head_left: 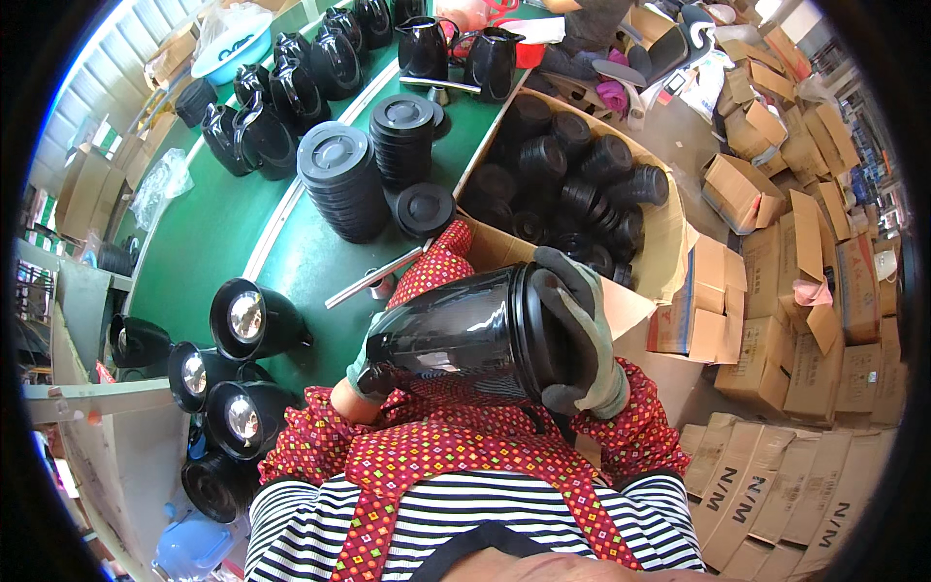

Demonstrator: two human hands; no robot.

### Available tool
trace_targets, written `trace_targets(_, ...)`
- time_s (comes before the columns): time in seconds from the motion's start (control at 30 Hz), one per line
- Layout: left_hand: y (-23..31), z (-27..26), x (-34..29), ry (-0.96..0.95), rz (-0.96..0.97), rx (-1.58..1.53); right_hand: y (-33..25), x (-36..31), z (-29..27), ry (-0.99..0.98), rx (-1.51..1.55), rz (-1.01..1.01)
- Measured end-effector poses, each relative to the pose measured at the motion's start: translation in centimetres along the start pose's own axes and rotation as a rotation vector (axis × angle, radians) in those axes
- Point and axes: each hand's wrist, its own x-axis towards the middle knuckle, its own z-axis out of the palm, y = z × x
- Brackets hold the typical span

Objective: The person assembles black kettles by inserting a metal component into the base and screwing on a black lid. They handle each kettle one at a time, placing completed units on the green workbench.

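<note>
A glossy black jug (446,325) lies sideways in front of my chest, held between both gloved hands. My left hand (362,369) is closed round its left end, the fingers partly hidden behind it. My right hand (590,335) wraps round a ridged black round end piece (533,330) at the jug's right end, its palm against the flat face. Whether that piece is fixed to the jug or only pressed on, I cannot tell. Just beyond the jug, a metal bar (373,276) sticks out over the green table (204,238).
Stacked black discs (339,184) stand on the table, with a loose disc (425,209) beside them. More black jugs (257,136) line the back. At left lie jug bodies (242,315) with silvery insides. A carton (664,242) of black round parts stands right; cardboard boxes (766,359) pile beyond.
</note>
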Motion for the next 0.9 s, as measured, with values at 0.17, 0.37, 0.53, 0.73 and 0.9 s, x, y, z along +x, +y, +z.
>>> trace_targets(0.17, 3.4, -1.4, 1.2, 0.097, 0.094, 0.255, -0.3, -1.2, 1.9, 0.217, 0.373, 0.356)
trace_targets(0.37, 8.9, -2.4, 3.5, 0.289, 0.258, 0.453, 2.9, -2.8, -0.7, -0.09, 0.751, 0.99)
trace_targets(0.53, -2.4, -3.8, 0.4, 0.068, 0.069, 0.112, 0.9, -1.3, -0.7, -0.036, 0.626, 0.306)
trace_targets(0.73, 11.9, -1.9, 5.0, 0.209, 0.343, 0.529, 1.0, -1.0, 1.5, 0.173, 1.097, 0.935)
trace_targets(0.9, 11.2, -2.8, 4.3, 0.164, 0.117, 0.189, 1.6, -0.7, -0.2, 0.022, 1.208, 0.849)
